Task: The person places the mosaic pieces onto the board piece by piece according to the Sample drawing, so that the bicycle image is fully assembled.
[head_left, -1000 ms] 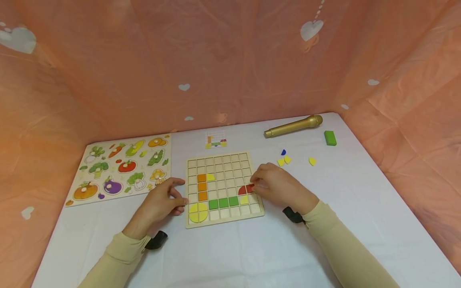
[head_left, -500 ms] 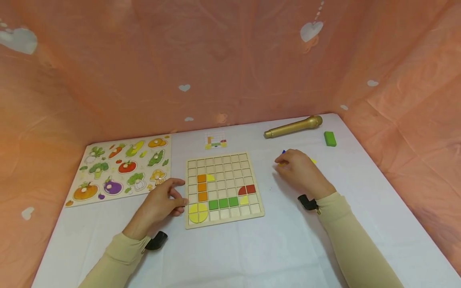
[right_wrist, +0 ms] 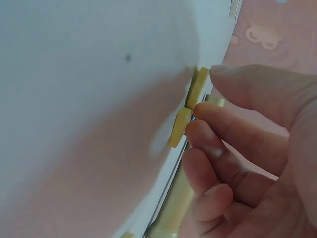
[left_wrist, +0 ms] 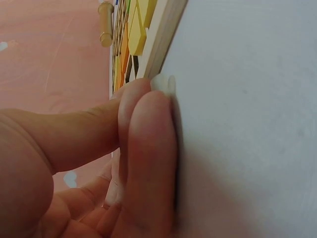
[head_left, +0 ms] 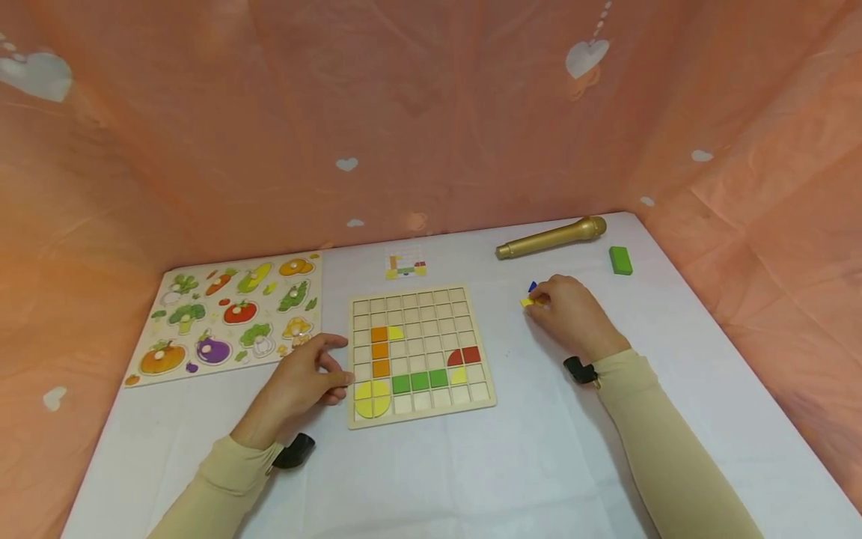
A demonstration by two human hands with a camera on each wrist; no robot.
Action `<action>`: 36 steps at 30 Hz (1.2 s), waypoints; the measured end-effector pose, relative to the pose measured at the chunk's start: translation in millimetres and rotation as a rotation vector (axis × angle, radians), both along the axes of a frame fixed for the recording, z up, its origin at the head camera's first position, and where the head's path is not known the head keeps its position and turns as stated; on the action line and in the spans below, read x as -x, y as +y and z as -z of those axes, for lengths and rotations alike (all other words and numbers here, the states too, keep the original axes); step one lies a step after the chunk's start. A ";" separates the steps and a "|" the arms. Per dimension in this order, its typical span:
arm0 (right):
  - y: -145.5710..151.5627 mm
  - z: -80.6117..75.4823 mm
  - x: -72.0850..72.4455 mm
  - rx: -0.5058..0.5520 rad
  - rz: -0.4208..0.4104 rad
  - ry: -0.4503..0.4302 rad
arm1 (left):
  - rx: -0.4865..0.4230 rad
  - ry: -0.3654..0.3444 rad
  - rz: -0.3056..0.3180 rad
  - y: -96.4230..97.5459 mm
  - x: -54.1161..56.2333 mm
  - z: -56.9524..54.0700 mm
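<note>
A wooden grid board point(head_left: 429, 329) lies on the table with orange, yellow, green and red tiles in its cells. My left hand point(head_left: 303, 378) rests at its left edge, index fingertip and thumb touching the side, fingers loosely bent. To the right of the board, my right hand point(head_left: 572, 314) is down at the small loose pieces. Its thumb and index finger pinch the ends of a yellow tile point(right_wrist: 198, 88). Right beside that lies a second yellow tile point(right_wrist: 181, 126). A blue piece point(head_left: 533, 286) shows just beyond the fingertips.
A small pattern card point(head_left: 406, 263) lies behind the grid board. Far left is a vegetable puzzle board point(head_left: 269, 308) with knobbed pieces. A gold microphone point(head_left: 552, 237) and a green block point(head_left: 620, 260) stand at the back right. Draped pink cloth encloses the table.
My right hand let go of the red tile at the board's right side and moved up and right to the loose yellow pieces. The left hand stays at the board's edge.
</note>
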State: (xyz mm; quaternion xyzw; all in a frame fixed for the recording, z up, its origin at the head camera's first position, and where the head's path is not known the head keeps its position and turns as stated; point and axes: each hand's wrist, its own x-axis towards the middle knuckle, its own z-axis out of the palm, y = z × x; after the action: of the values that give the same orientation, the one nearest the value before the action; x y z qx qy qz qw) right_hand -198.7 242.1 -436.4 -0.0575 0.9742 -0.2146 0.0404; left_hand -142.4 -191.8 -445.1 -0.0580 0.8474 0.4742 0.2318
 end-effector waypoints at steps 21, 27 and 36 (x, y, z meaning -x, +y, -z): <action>-8.7 -0.3 3.7 -0.005 -0.041 -0.014 | -0.010 0.005 -0.007 0.3 -1.2 0.7; -11.6 2.0 5.3 -0.013 -0.061 -0.042 | -0.008 0.022 0.005 0.1 0.2 1.7; -32.6 -0.4 -13.1 0.021 -0.099 -0.075 | 0.000 0.025 0.005 0.1 -0.4 0.9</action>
State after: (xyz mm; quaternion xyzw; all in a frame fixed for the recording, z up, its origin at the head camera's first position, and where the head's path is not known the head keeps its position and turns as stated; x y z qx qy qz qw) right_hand -185.6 209.5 -436.0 -0.0980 0.9656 -0.2248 0.0870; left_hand -142.0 -191.7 -446.0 -0.0501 0.8502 0.4744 0.2225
